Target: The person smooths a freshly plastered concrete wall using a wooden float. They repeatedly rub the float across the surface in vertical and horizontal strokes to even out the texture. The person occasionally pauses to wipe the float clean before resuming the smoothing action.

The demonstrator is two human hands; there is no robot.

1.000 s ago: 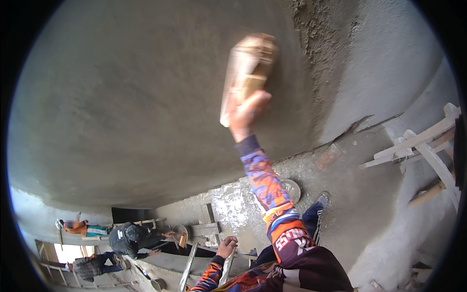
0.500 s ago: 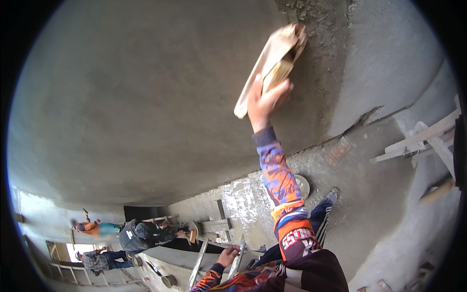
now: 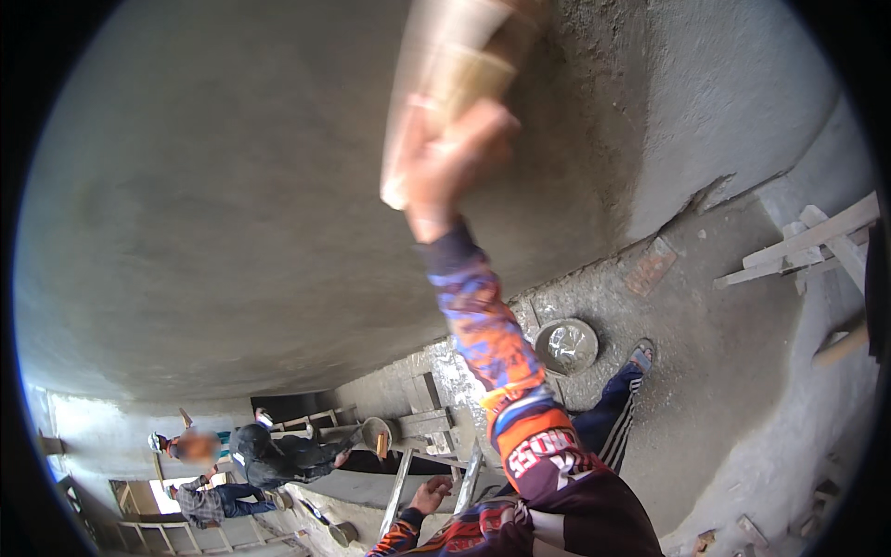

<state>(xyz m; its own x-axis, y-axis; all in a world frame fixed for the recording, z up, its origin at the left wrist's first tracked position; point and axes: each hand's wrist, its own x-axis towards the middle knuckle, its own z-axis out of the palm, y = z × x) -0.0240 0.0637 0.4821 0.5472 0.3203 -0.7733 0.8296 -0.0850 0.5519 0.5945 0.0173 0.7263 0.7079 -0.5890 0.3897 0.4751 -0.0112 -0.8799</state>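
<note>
My right hand (image 3: 453,160) is raised and shut on a wooden plastering float (image 3: 444,85), which is pressed flat against the grey, wet plastered wall (image 3: 232,213). Both the hand and the float are blurred by motion. The arm wears a patterned orange and blue sleeve. Low in the picture, my left hand (image 3: 431,493) grips the top of a metal ladder (image 3: 470,475). Rougher plaster covers the wall just right of the float.
A round metal pan (image 3: 566,345) with mortar sits on the floor below, near my sandalled foot (image 3: 639,355). Wooden planks (image 3: 798,246) lie at the right. Three other people (image 3: 278,455) work at the lower left beside a scaffold and another pan.
My right hand swept the float up and to the right along the wall, then back left; it is now blurred. The left hand stays on the ladder.
</note>
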